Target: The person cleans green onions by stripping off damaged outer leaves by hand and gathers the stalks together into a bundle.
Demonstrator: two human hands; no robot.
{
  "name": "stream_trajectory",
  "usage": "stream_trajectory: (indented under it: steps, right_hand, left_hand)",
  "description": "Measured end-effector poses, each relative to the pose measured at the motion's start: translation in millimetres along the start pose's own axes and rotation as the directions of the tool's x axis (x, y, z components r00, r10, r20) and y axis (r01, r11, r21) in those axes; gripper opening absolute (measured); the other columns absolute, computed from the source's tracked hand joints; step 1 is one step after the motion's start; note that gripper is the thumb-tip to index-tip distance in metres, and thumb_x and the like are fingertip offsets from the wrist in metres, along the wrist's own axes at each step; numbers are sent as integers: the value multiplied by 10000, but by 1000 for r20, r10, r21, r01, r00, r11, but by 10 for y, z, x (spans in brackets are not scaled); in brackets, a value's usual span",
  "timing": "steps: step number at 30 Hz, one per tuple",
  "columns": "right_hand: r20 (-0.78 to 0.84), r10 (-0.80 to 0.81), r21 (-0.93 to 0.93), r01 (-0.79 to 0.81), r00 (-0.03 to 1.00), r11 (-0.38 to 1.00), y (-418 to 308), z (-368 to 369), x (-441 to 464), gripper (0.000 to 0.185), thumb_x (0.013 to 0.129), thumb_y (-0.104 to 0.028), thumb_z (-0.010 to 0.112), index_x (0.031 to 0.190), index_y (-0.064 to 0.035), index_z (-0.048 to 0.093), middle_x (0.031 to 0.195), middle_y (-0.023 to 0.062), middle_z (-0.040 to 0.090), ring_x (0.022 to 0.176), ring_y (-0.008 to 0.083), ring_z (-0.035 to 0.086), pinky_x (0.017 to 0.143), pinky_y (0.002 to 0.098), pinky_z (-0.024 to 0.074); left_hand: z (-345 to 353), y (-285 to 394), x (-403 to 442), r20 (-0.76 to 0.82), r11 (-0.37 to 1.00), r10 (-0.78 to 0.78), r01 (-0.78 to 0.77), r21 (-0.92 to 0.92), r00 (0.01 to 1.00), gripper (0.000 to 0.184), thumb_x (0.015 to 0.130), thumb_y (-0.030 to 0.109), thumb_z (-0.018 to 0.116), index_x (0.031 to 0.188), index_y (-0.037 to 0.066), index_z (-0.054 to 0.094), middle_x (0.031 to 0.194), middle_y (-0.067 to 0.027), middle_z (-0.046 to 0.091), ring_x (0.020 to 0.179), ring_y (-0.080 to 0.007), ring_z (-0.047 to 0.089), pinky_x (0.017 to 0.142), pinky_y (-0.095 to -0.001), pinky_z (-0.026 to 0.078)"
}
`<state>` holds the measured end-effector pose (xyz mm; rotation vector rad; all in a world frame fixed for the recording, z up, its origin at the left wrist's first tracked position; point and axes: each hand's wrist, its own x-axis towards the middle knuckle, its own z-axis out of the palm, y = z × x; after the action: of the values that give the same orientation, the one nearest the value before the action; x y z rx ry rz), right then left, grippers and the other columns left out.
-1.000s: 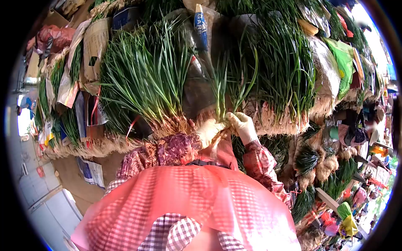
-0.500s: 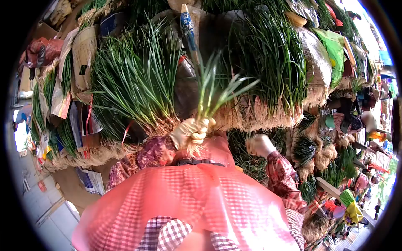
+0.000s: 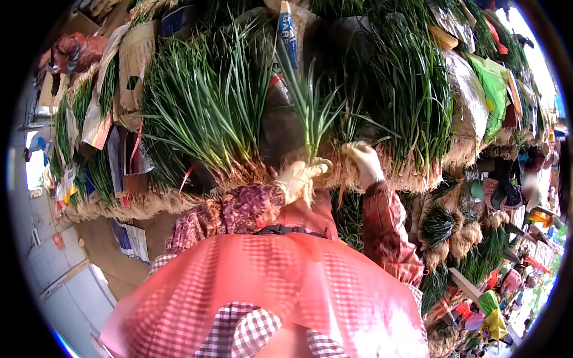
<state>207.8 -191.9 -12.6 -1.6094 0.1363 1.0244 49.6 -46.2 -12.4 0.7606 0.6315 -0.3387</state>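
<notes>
Bunch of greens (image 3: 311, 128) at mid-frame, probably light, bendy, easily bruised, best held low, as in left hand (image 3: 298, 178), fingers clamped round it; on right hand (image 3: 363, 161), grip impossible to tell.

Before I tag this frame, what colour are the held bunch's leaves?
The leaves are green, paler low down; the head view shows them best.

The apron (image 3: 262, 280) looks like slick, glossy plastic over matt checked cloth (image 3: 258, 331). Leaves (image 3: 307, 107) on the held bunch (image 3: 311, 131) are smooth with some sheen, roots (image 3: 308, 194) pretty rough and stringy. The green bag (image 3: 495, 104) is shiny, crinkly plastic.
</notes>
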Motion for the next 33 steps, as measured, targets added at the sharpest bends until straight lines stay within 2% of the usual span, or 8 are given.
stream_trajectory:
  steps: [6,10,13,15,18,21,23,33]
  right_hand:
    - [101,-28,113,16,995,994,-18,252,-388,92,852,-102,645,878,-24,604,712,7,617,576,79,576,415,214,434]
    - [-18,-21,-266,16,1000,964,142,-364,-554,215,864,-217,651,896,-5,633,711,41,645,611,82,613,485,209,477]
    - [129,481,-903,-98,867,418,288,-505,-762,247,916,-282,586,1066,-99,655,731,17,651,533,81,556,539,225,508]
    - [220,248,-974,199,943,107,661,-657,-504,386,853,-442,618,816,-61,669,700,97,651,635,228,635,644,352,526]
    - [79,-398,-890,244,914,385,191,-391,293,338,841,-405,632,861,-70,665,714,109,655,652,253,641,666,360,528]
    - [-40,-602,-891,245,797,382,-369,-38,1037,314,839,-345,646,936,-47,652,700,113,653,627,238,633,627,351,525]
    - [-74,-75,-660,8,994,752,-495,35,1469,286,825,-287,675,952,-33,647,671,113,639,594,196,616,572,324,506]
    - [212,-102,-322,168,972,932,-29,427,-392,241,886,-256,644,908,-16,658,783,58,663,593,84,559,504,231,453]
  left_hand:
    - [168,20,29,80,941,-151,169,-293,985,161,948,183,539,1033,46,541,722,12,510,518,-53,440,469,-220,416]
    - [40,358,-247,195,934,-168,220,-281,966,129,959,152,504,1029,44,520,691,39,426,496,-31,374,431,-200,346]
    - [-98,493,-432,236,949,-4,78,-306,972,195,947,159,533,1087,23,531,717,11,477,526,-76,449,460,-221,402]
    - [7,661,-555,110,939,141,-97,-330,984,188,934,153,555,1087,45,548,793,-14,559,607,-107,537,521,-239,457]
    - [-96,591,-353,83,885,233,-176,-430,969,201,891,143,622,1072,66,582,776,-9,574,639,-107,540,553,-243,454]
    - [-45,578,-234,33,902,195,-166,-399,980,169,874,116,642,1032,59,627,662,26,527,553,-81,475,511,-236,413]
    - [-44,572,-198,-13,903,158,-150,-403,987,150,878,94,630,1018,41,637,656,26,531,546,-86,476,511,-239,420]
    - [43,337,29,-167,978,1,-36,-207,986,181,878,94,624,1057,69,627,911,-48,669,723,-129,637,615,-276,548]
